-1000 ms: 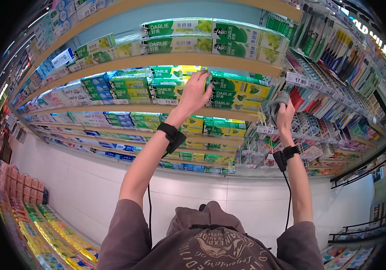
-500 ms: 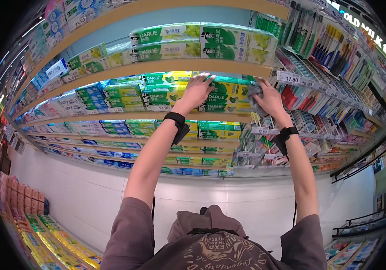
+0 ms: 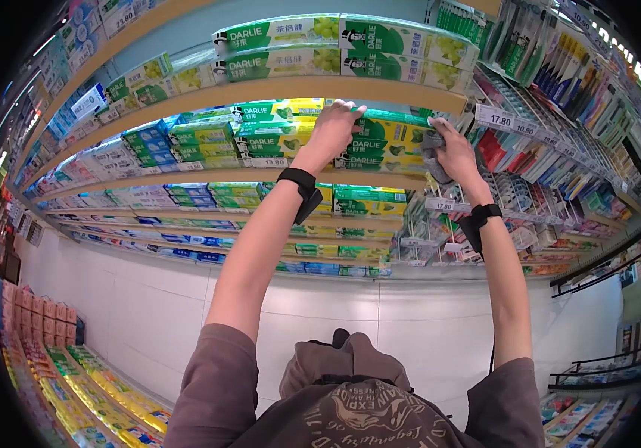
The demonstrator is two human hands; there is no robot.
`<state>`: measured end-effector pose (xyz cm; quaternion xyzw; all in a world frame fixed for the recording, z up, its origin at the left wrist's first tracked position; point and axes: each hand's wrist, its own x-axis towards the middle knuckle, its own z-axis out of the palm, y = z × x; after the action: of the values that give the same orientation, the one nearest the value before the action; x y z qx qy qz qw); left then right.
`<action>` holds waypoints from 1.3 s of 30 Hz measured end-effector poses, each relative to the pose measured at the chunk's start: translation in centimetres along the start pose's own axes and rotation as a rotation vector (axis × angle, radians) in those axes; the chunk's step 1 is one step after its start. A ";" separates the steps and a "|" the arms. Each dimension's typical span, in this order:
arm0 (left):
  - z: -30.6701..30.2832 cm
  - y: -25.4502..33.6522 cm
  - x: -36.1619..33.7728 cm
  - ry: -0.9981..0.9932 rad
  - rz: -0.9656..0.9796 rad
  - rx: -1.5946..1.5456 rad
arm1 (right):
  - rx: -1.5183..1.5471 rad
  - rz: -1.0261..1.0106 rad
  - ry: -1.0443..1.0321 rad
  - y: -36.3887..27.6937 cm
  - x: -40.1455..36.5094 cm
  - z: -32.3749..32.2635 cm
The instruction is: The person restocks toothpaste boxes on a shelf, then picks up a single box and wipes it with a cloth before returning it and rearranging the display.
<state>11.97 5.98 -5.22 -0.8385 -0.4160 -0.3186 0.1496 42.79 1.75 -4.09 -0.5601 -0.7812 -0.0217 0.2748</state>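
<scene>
Head view — left hand [image 3: 331, 136] on cartons [image 3: 391, 136], grip unclear — right hand [image 3: 456, 157] clutches gray cloth [image 3: 433, 158].

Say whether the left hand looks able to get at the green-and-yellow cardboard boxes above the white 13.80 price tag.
Likely yes: the left hand is right beside the green-and-yellow boxes, and the wooden shelf looks open-fronted there.

DARLIE boxes [image 3: 395, 138]: green/yellow, leaf print, stacked flat on shelf [image 3: 380, 178], long printed sides facing out, closed as far as visible. Left hand [image 3: 332, 133] at stack's left end. Grey cloth [image 3: 434, 160]: crumpled, bunched in right hand [image 3: 457, 158], by stack's right end.
</scene>
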 end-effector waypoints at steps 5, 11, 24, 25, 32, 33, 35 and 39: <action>0.6 -0.3 -0.1 0.029 0.018 -0.013 | 0.019 -0.016 0.033 0.1 -0.2 0.2; 0.0 0.4 -0.3 0.061 0.003 -0.016 | 0.013 -0.009 0.023 -0.2 -0.3 0.2; -0.2 0.6 -0.3 -0.027 -0.052 -0.030 | 0.029 0.000 0.032 -0.8 -0.7 0.0; -0.2 0.6 -0.4 -0.023 -0.052 -0.028 | 0.010 -0.017 0.035 -0.7 -0.7 0.1; -0.1 0.7 -0.4 -0.043 -0.063 0.022 | -0.004 -0.044 0.051 -0.7 -0.5 0.3; -0.1 0.8 -0.5 -0.034 -0.054 0.045 | -0.025 -0.005 0.022 -1.1 -0.5 0.3; 0.0 1.1 -0.5 -0.008 -0.033 0.100 | -0.057 -0.025 0.019 -1.3 -0.3 0.4; 0.1 1.8 -0.2 0.045 -0.011 0.192 | -0.064 -0.018 0.039 -1.2 0.1 0.4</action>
<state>13.32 4.86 -5.36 -0.8108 -0.4456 -0.2966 0.2368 41.53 1.57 -4.05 -0.5610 -0.7796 -0.0602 0.2719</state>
